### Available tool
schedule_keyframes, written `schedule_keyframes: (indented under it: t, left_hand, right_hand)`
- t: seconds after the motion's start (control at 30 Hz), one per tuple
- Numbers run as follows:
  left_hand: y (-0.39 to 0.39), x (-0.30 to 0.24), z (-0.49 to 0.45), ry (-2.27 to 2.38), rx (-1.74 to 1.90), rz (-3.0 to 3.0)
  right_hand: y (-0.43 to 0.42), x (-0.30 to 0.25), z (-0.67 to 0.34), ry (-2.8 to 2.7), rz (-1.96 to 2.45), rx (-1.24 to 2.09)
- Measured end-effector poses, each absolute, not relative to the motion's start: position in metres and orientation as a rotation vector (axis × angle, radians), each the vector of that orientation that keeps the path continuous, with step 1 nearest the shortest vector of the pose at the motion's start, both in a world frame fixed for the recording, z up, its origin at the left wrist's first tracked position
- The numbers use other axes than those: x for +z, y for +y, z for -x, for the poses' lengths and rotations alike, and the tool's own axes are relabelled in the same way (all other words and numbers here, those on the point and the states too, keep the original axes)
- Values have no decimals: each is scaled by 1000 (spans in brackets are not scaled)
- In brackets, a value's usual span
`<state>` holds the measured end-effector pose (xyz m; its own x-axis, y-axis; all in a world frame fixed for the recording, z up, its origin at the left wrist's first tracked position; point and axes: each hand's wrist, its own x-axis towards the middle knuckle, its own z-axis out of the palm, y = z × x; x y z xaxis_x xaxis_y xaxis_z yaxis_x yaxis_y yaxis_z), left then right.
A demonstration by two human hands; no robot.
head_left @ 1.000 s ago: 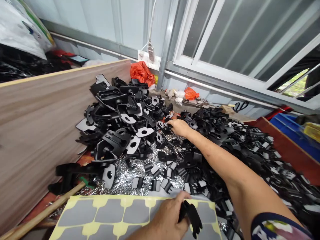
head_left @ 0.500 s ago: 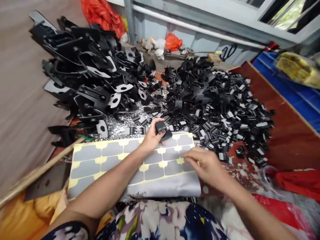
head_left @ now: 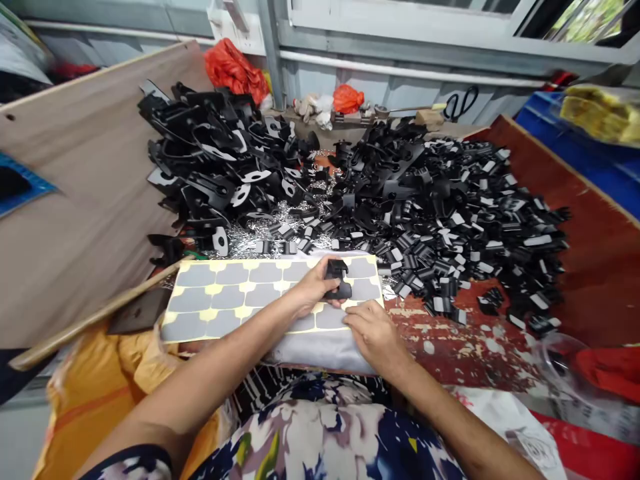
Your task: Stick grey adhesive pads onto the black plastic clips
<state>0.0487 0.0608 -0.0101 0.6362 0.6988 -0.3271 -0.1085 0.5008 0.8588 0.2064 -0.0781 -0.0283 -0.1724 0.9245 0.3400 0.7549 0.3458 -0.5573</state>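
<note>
My left hand (head_left: 317,287) is closed around a black plastic clip (head_left: 339,280), held just above a sheet of stickers (head_left: 203,288). The sheet has a pale yellow backing with rows of grey, tab-shaped stickers. Down at the lower right of the sheet, my right hand (head_left: 373,333) has its thumb and forefinger pinched together by a grey sticker (head_left: 329,318). Whether a sticker edge is between those fingertips is too small to tell. Grey cloth or film (head_left: 320,353) lies under the sheet, along its near edge.
Large black plastic parts (head_left: 210,153) are heaped at the back left, small black clips (head_left: 450,220) at the right. Shiny metal pins (head_left: 250,237) lie between. A wooden stick (head_left: 100,317) slants at the left. Boards (head_left: 90,167) wall the left side; a blue crate (head_left: 545,127) stands back right.
My view has turned, showing more of the left board. The clip in my left hand has turned and sits over the sheet. My right hand has come left and down onto the stickers.
</note>
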Motion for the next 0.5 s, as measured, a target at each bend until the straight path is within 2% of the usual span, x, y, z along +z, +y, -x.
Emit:
schedule_keyframes:
  t: [0.07,0.2,0.23,0.3,0.4,0.5]
  left_hand:
    - [60,-19,-52,773,583,-890]
    - [63,-21,-52,767,602,-890]
    - [62,-18,-51,760,602,-875]
    - [59,-8,-46,742,606,-805]
    - [49,6,-37,690,619,-640]
    - [36,15,-31,632,663,-518]
  right_hand:
    - [-82,-12,-206,-1908,1439,523]
    - [-94,40,-210,-1854,1228,1138]
    - [-94,50,-213,-1823,1201,1175]
    - [-87,55,-217,-1681,1273,1015]
    - [-66,34,-221,-1369,1432,674]
    - [-50,8,-217,-1234,1417,632]
